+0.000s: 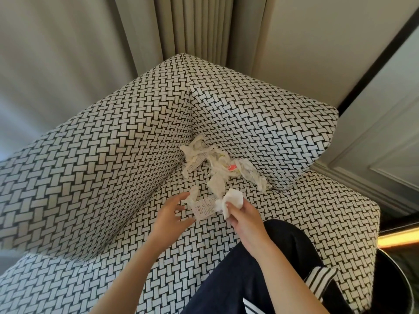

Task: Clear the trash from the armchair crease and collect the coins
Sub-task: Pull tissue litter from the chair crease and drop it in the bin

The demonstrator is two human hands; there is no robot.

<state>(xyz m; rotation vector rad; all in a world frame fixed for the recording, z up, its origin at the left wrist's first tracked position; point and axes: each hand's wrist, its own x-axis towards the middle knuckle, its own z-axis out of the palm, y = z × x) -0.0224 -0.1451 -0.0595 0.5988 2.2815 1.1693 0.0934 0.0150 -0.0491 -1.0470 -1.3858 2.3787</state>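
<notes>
Right hand (pixel 246 215) pinched a crumpled white tissue (pixel 232 200) just above the seat. Left hand (pixel 172 211) hovered beside it, fingers loose and spread, gripping nothing. A receipt (pixel 204 208) lay between them, and more trash (pixel 215 164) sat heaped in the armchair (pixel 102 155) corner crease.

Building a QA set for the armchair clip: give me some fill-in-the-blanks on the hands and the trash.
1. The right hand pinches a wad of white tissue; the left hand holds ____.
2. The printed paper slip lies on the seat, between the two ____.
3. The trash pile sits in the ____ of the armchair.
4. Among the trash, no ____ can be seen.

Missing words: nothing; hands; crease; coins.
</notes>
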